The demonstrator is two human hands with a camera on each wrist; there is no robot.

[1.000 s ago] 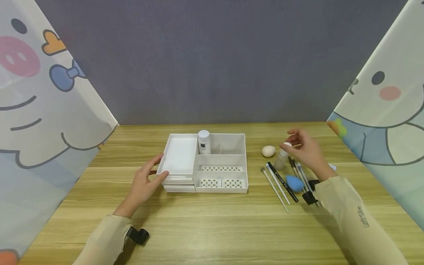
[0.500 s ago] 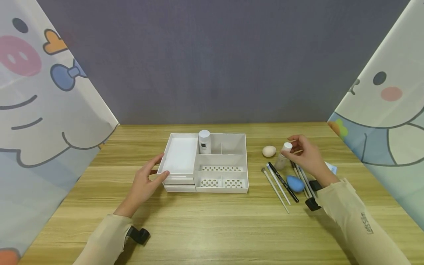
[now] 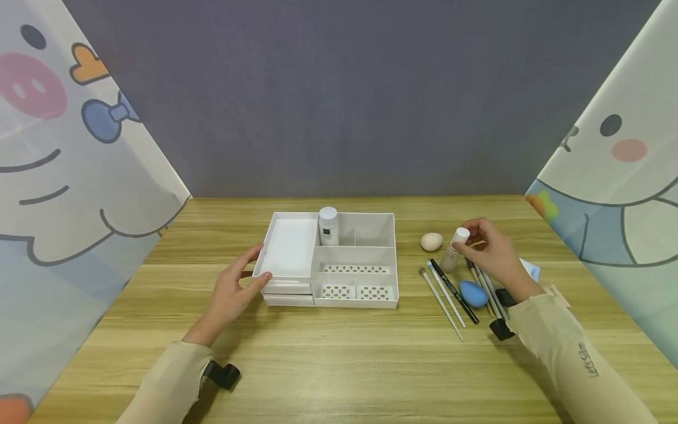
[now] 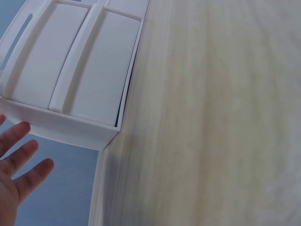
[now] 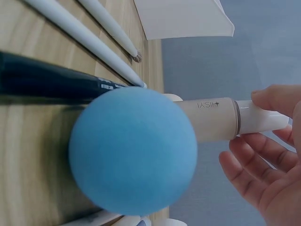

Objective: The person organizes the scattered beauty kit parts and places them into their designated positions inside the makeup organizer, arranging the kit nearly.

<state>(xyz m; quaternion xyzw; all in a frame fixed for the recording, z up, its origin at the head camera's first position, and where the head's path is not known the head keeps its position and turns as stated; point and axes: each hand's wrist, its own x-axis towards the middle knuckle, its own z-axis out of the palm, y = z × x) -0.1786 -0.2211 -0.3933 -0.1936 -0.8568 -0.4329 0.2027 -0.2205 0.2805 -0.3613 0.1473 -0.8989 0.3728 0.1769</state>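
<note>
A small beige bottle point(image 3: 452, 252) with a white cap stands on the table right of the white organizer point(image 3: 371, 291). My right hand point(image 3: 477, 244) pinches its cap between thumb and fingers. The right wrist view shows the bottle point(image 5: 211, 117) with my right hand point(image 5: 254, 117) around the cap, behind a blue sponge point(image 5: 134, 150). My left hand point(image 3: 241, 282) rests against the organizer's front left corner, fingers fairly straight. In the left wrist view, the left hand point(image 4: 19, 165) is spread beside the organizer point(image 4: 70, 80).
A white-capped jar point(image 3: 328, 225) stands in the organizer's back row. Right of the organizer lie a beige sponge point(image 3: 431, 241), a blue sponge point(image 3: 473, 293), a black pen point(image 3: 453, 290) and several thin brushes point(image 3: 441, 303). Printed curtains flank the wooden table point(image 3: 339, 365).
My right hand has come down from just above the bottle and closed its fingers on the cap. The left hand has stayed at the organizer's corner.
</note>
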